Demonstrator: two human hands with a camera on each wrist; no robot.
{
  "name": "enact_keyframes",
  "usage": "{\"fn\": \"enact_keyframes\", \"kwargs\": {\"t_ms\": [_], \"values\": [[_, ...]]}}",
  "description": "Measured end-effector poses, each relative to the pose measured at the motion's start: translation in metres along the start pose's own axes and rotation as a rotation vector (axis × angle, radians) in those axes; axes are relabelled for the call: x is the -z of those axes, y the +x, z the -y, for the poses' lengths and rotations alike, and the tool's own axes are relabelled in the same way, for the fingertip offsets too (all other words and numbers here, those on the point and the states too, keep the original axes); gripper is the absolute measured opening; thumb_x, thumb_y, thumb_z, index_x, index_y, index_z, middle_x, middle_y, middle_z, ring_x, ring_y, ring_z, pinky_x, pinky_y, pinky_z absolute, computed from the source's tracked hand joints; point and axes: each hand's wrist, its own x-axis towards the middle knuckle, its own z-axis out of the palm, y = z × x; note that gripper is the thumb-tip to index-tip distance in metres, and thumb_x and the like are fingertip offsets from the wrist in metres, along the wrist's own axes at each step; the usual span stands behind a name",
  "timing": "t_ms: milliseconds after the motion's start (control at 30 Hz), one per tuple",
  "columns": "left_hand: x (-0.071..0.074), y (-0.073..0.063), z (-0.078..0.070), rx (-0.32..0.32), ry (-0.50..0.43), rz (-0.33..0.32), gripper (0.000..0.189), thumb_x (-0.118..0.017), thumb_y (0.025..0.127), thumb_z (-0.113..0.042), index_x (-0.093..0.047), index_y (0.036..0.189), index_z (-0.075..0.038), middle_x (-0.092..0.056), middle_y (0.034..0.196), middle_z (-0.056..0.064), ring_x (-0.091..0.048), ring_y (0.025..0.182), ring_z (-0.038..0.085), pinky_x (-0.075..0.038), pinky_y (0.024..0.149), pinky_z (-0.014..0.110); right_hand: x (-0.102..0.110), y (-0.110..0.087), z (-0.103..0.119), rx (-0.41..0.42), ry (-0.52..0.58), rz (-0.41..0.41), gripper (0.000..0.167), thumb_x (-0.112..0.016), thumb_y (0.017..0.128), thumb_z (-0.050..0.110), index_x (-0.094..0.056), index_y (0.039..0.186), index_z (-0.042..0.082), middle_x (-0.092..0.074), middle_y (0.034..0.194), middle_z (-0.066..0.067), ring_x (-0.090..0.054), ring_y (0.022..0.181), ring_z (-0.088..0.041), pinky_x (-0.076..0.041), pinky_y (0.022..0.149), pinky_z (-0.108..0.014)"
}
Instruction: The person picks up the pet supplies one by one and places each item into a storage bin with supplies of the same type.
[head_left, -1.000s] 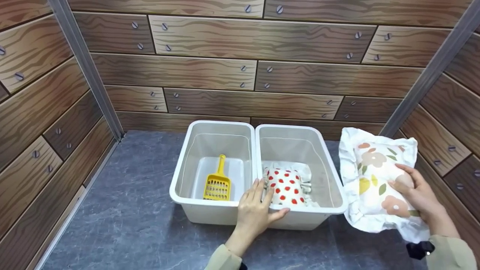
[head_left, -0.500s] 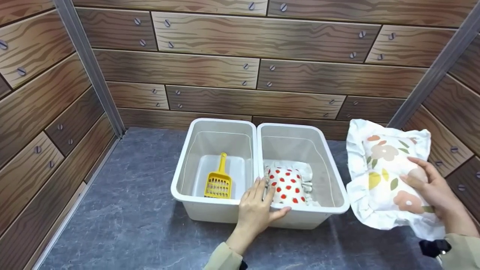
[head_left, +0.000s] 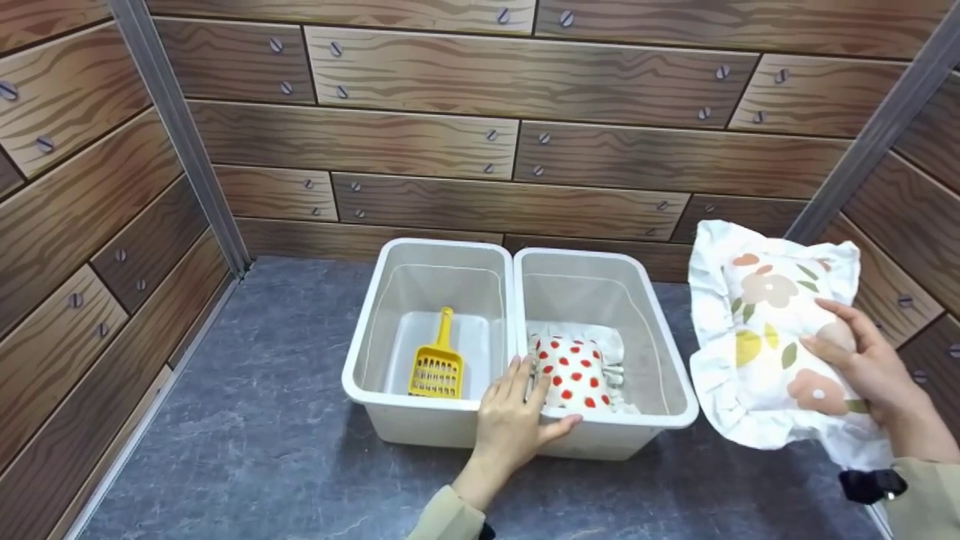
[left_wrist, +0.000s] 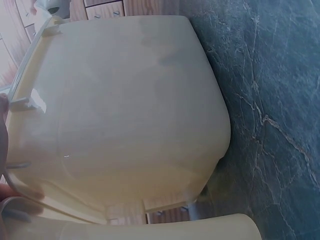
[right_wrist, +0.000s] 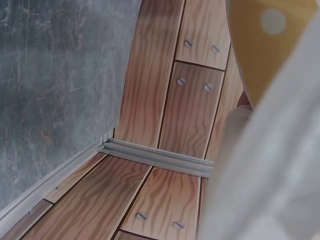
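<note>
Two light grey plastic bins stand side by side in the head view. My left hand (head_left: 508, 412) rests on their adjoining front rims, fingers extended and thumb spread over the right bin (head_left: 600, 437). In the right bin lies a small white cushion with red strawberries (head_left: 574, 375). A yellow slotted litter scoop (head_left: 436, 367) lies in the left bin (head_left: 420, 424). To the right of the bins, my right hand (head_left: 870, 367) grips a ruffled floral cushion (head_left: 776, 322) by its right side, thumb on the printed face. A yellow patch with a white dot (right_wrist: 265, 42) shows on it in the right wrist view.
Wood-print panels (head_left: 420, 142) wall the back and both sides, joined by grey metal corner posts (head_left: 180, 142). The bins stand on a dark grey marbled surface (head_left: 247, 420), close to the back wall.
My right hand has carried the floral cushion a little to the right and then upward. The left hand stays on the bin rims.
</note>
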Motion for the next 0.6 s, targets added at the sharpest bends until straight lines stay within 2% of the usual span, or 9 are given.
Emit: {"fn": "enact_keyframes", "kwargs": {"t_ms": [233,400,600], "values": [[-0.002,-0.001,0.000,-0.013,0.029,-0.034,0.067,-0.068,0.069,-0.074,-0.075,0.101,-0.015,-0.067,0.119,0.014,-0.066,0.108,0.027,-0.055,0.082,0.036,0.000,0.005,0.005,0.000,0.005,0.006,0.060,-0.060,0.098,0.019,-0.036,0.149,0.039,-0.036,0.120,0.021,-0.051,0.090,0.004,-0.046,0.073,-0.011],[-0.001,-0.001,0.000,-0.018,0.035,-0.025,0.068,-0.067,0.070,-0.074,-0.075,0.102,-0.015,-0.067,0.120,0.014,-0.066,0.108,0.028,-0.055,0.082,0.036,-0.003,0.007,0.009,0.028,0.080,0.016,0.059,-0.060,0.097,0.014,-0.040,0.147,0.036,-0.040,0.117,0.021,-0.051,0.091,0.004,-0.044,0.074,-0.009],[0.000,0.000,0.000,-0.015,0.036,-0.011,0.069,-0.066,0.070,-0.075,-0.075,0.103,-0.016,-0.067,0.121,0.013,-0.065,0.109,0.028,-0.055,0.084,0.036,-0.012,0.009,0.016,0.049,0.226,0.055,0.057,-0.060,0.096,0.009,-0.042,0.146,0.032,-0.040,0.119,0.014,-0.053,0.091,0.000,-0.046,0.073,-0.011]]}}
